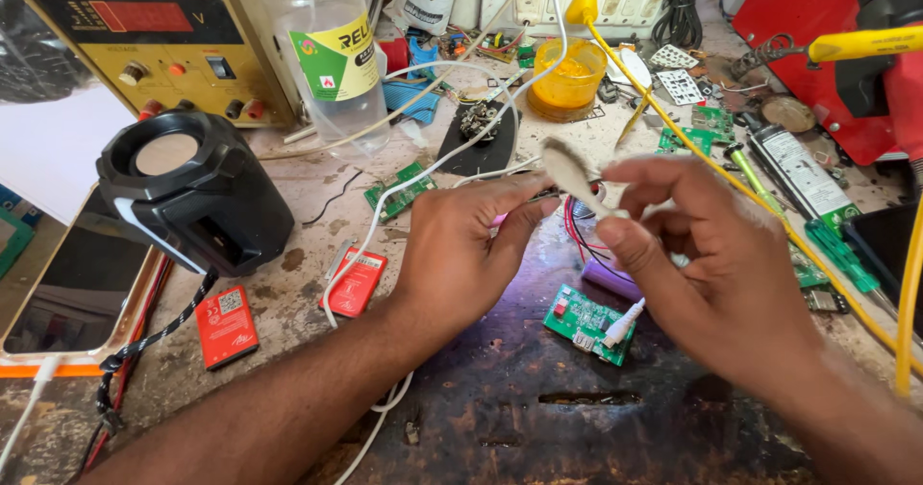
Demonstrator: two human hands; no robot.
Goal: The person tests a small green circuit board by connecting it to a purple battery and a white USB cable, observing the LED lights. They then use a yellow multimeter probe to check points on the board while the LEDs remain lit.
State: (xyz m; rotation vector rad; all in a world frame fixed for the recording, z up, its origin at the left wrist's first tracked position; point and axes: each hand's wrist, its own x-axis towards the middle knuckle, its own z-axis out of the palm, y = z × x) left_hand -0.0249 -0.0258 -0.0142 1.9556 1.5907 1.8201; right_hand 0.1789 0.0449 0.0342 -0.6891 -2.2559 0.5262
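My left hand (pixel 468 245) pinches a thin dark tool or wire end near the bench's middle. My right hand (pixel 707 254) pinches the lower end of a pale, fuzzy strip (pixel 569 170) between thumb and forefinger, and the strip points up-left towards the left fingertips. Below the hands lies a green circuit board (pixel 581 320) with a white plug (pixel 620 325) in it, beside a purple cell with red and black wires (pixel 577 235). A white cable (pixel 385 218) runs under my left wrist.
A black speaker (pixel 192 192) and a phone (pixel 72 288) lie at left, two red batteries (pixel 227 325) near them. At the back are a yellow power supply (pixel 144 38), a plastic bottle (pixel 332 48), an orange jar (pixel 569 76), small boards and a yellow cable (pixel 731 182).
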